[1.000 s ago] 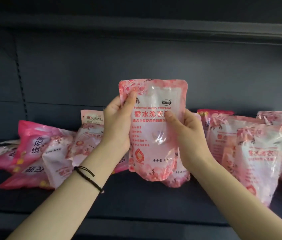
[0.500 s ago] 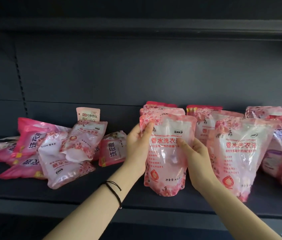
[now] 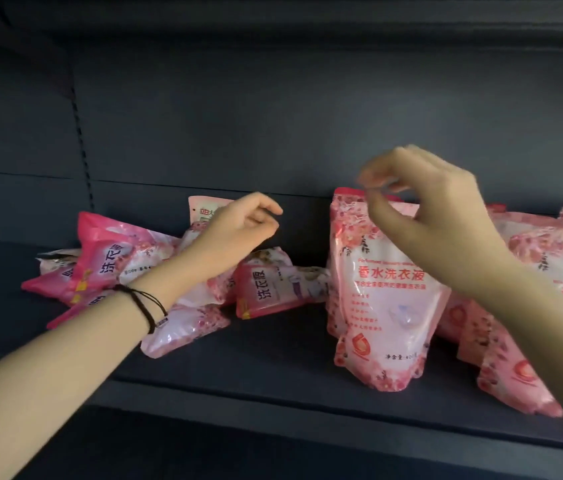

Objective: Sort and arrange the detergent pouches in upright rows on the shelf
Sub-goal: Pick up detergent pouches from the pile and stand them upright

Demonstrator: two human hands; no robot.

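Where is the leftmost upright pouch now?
In the head view, the pouch stands right of centre on the shelf, below the right hand, with the fallen pile to its left.

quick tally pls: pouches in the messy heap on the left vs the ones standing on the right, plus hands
pouches in the left heap: at least 7, overlaps may hide more
pouches standing on the right: at least 5, some partly hidden
hands: 2, left hand and right hand
total: at least 14
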